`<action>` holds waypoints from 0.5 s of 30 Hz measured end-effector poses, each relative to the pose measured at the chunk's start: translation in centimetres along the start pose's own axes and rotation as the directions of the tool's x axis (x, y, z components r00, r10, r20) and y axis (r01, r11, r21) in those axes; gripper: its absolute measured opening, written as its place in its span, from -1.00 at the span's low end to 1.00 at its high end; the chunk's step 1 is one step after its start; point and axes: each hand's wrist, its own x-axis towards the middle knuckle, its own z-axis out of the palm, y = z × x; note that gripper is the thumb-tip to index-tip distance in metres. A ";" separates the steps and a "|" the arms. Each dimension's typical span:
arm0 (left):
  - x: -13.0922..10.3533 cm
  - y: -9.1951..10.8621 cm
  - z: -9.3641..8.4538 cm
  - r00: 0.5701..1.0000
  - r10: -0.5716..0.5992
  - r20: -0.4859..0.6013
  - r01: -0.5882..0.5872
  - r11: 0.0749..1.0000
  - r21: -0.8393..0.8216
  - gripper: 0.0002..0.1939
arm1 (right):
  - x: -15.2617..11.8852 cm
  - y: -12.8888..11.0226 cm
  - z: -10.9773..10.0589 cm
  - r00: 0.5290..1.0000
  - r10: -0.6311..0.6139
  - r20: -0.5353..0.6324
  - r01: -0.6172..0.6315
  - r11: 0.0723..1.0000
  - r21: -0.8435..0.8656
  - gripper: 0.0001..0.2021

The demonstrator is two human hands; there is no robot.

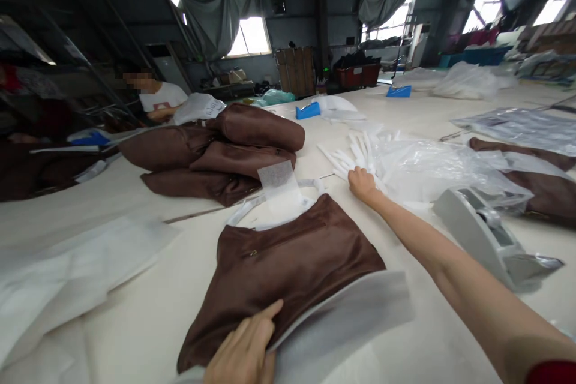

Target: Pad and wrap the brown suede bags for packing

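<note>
A brown handbag (292,258) lies on the table in front of me, its handle (240,211) wrapped in white material. A thin white sheet (279,186) stands up at the handle. Under the bag's near edge lies a pale foam sheet (346,312). My left hand (245,348) rests on the near side of the bag beside the foam, fingers stretched out. Farther off, my right hand (362,184) is closed at the near end of a bunch of white strips (355,153); the fingertips are partly hidden.
Several brown bags (216,153) are piled behind. A grey tape dispenser (483,234) and clear plastic bags (432,168) lie to the right. White sheets (67,276) cover the left. A blue dispenser (308,110) stands farther back. Another person (162,96) is at far left.
</note>
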 end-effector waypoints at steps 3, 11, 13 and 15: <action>0.7 0.8 -0.6 0.997 -0.067 0.045 0.068 0.997 -0.022 -0.62 | -0.5 0.0 -0.7 1.000 0.028 0.014 -0.029 0.997 0.072 -0.64; 2.7 1.3 -1.8 0.919 -0.243 0.311 0.287 0.952 -0.104 -0.78 | -9.5 5.2 -10.3 0.986 -0.119 0.113 0.065 0.915 0.399 -0.76; 3.5 1.0 -2.2 0.872 -0.290 0.395 0.356 0.929 -0.104 -0.78 | -12.8 6.7 -12.8 0.876 -0.321 0.361 0.182 0.911 0.370 -0.76; 4.3 0.6 -2.6 0.819 -0.304 0.487 0.399 0.911 -0.102 -0.81 | -15.5 7.1 -13.7 0.766 -0.409 0.495 0.259 0.902 0.345 -0.79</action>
